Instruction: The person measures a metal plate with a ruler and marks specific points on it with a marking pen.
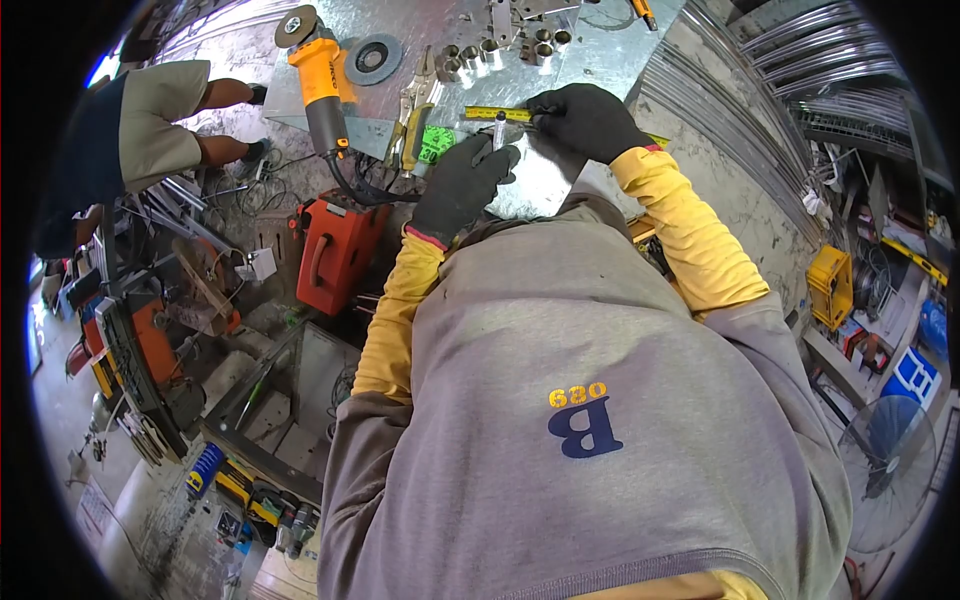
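Both my hands wear dark gloves over the metal table (590, 55). My left hand (465, 185) is closed around a small metal piece (499, 130) that stands up from its fingers. A yellow tape measure blade (487, 113) lies extended behind that piece, and my right hand (588, 120) pinches it farther to the right. Just left of my left hand are a green label (437, 142) and a yellow-handled tool (413, 140). Several short metal tubes (489, 52) stand at the back of the table.
A yellow angle grinder (320, 90) and a grinding disc (373, 60) lie at the table's left. A red machine (335, 255) stands below. Another person (160, 125) is at the far left. Metal tubes (720, 130) lie at right, near a fan (888, 470).
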Motion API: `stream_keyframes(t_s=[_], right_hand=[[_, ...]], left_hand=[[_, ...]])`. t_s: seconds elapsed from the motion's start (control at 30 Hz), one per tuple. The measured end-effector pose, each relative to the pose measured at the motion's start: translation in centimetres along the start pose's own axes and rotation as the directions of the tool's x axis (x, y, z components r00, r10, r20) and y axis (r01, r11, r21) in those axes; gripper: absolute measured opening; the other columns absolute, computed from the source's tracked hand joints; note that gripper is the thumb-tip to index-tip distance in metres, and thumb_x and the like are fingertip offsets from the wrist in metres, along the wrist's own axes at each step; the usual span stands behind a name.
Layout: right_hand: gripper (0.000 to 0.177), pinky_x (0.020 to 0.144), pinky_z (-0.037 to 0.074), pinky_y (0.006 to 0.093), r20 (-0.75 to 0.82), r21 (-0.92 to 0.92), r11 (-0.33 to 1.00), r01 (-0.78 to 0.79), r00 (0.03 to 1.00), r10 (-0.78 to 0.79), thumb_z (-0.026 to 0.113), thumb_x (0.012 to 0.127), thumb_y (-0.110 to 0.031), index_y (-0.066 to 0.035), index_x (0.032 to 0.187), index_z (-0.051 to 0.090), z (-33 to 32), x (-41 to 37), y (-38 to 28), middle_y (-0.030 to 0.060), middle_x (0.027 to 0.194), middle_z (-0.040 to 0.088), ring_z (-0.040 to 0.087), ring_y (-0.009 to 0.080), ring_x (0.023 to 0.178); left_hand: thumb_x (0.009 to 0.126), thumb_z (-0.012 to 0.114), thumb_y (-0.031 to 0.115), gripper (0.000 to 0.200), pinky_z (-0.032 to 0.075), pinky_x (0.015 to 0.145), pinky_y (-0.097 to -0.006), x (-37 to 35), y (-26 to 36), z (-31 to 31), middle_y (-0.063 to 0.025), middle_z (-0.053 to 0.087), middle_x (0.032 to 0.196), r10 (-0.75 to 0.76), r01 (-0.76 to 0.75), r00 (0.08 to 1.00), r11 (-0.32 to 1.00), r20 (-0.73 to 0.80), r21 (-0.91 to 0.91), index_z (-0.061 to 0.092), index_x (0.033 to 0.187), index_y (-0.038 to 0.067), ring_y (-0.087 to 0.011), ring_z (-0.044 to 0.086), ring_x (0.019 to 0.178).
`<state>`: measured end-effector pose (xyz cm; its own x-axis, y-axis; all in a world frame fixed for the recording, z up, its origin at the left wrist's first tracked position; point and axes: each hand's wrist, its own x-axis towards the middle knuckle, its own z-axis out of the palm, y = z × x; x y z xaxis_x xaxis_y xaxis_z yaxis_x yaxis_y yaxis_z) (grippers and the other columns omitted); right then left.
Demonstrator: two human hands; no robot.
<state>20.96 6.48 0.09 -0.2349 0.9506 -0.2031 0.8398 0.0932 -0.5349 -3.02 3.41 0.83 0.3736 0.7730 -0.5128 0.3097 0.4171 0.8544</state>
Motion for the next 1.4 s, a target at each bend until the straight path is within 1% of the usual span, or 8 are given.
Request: stream_keyframes(t_s=[0.13,0.3,0.43,0.7,1.03,1.23,1.4], right_hand=[[0.028,0.085,0.058,0.0456,-0.013,0.011,1.000,-0.001,1.000,0.002,0.068,0.095,-0.039,-0.025,0.115,0.082,0.00,0.04,-0.02,0.0106,0.102,0.078,0.074,0.0339,0.097],[0.029,0.086,0.058,0.0446,0.006,-0.067,0.997,0.037,0.999,-0.037,0.068,0.095,-0.039,-0.025,0.116,0.082,-0.32,0.29,0.00,0.0092,0.103,0.079,0.074,0.0322,0.097],[0.029,0.086,0.058,0.0442,0.010,-0.059,0.997,0.051,0.999,-0.051,0.068,0.095,-0.039,-0.025,0.116,0.082,-0.24,0.45,0.28,0.0086,0.103,0.079,0.074,0.0316,0.097],[0.029,0.086,0.059,0.0448,-0.031,-0.080,0.994,0.068,0.997,-0.071,0.068,0.094,-0.039,-0.025,0.116,0.082,-0.04,0.15,0.22,0.0092,0.103,0.078,0.073,0.0324,0.097],[0.029,0.085,0.059,0.0452,-0.031,-0.084,0.995,0.060,0.998,-0.063,0.067,0.094,-0.038,-0.026,0.116,0.082,0.07,0.19,0.14,0.0096,0.103,0.078,0.073,0.0324,0.097],[0.029,0.086,0.059,0.0451,-0.038,-0.101,0.993,0.058,0.997,-0.062,0.067,0.094,-0.038,-0.026,0.116,0.082,0.07,0.05,0.02,0.0090,0.103,0.078,0.074,0.0323,0.097],[0.029,0.086,0.059,0.0445,-0.016,-0.099,0.994,0.045,0.999,-0.047,0.069,0.094,-0.038,-0.027,0.118,0.082,0.04,0.15,0.04,0.0087,0.106,0.078,0.074,0.0319,0.097]], left_hand=[[0.102,0.067,0.039,0.040,0.050,0.069,-0.0297,-0.17,0.37,-0.10,-0.0078,0.075,0.090,0.004,-0.004,1.000,1.000,0.016,0.012,0.069,0.112,0.000,-0.0122,0.059,0.073],[0.102,0.066,0.039,0.041,0.051,0.069,-0.0297,-0.15,0.42,-0.08,-0.0081,0.075,0.091,-0.011,0.010,1.000,1.000,0.008,0.016,0.069,0.113,-0.001,-0.0124,0.060,0.073],[0.103,0.066,0.038,0.040,0.050,0.069,-0.0289,-0.08,0.26,-0.12,-0.0086,0.075,0.092,0.005,-0.005,1.000,1.000,0.013,0.007,0.069,0.113,-0.001,-0.0121,0.060,0.074],[0.103,0.066,0.039,0.041,0.050,0.068,-0.0287,0.05,-0.08,-0.09,-0.0082,0.076,0.092,0.013,-0.013,1.000,1.000,0.010,0.002,0.070,0.112,0.000,-0.0112,0.060,0.073],[0.103,0.066,0.043,0.043,0.050,0.068,-0.0285,0.12,-0.06,-0.21,-0.0068,0.075,0.091,0.006,-0.007,1.000,1.000,0.024,0.029,0.070,0.114,0.001,-0.0110,0.060,0.072],[0.103,0.066,0.043,0.044,0.051,0.069,-0.0287,-0.04,0.17,-0.15,-0.0073,0.075,0.091,-0.004,0.004,1.000,1.000,0.027,-0.001,0.070,0.114,0.001,-0.0116,0.061,0.074],[0.103,0.066,0.043,0.044,0.051,0.069,-0.0290,-0.09,0.38,-0.24,-0.0081,0.075,0.092,0.005,-0.006,0.999,1.000,0.036,0.014,0.070,0.114,0.000,-0.0119,0.061,0.075]])
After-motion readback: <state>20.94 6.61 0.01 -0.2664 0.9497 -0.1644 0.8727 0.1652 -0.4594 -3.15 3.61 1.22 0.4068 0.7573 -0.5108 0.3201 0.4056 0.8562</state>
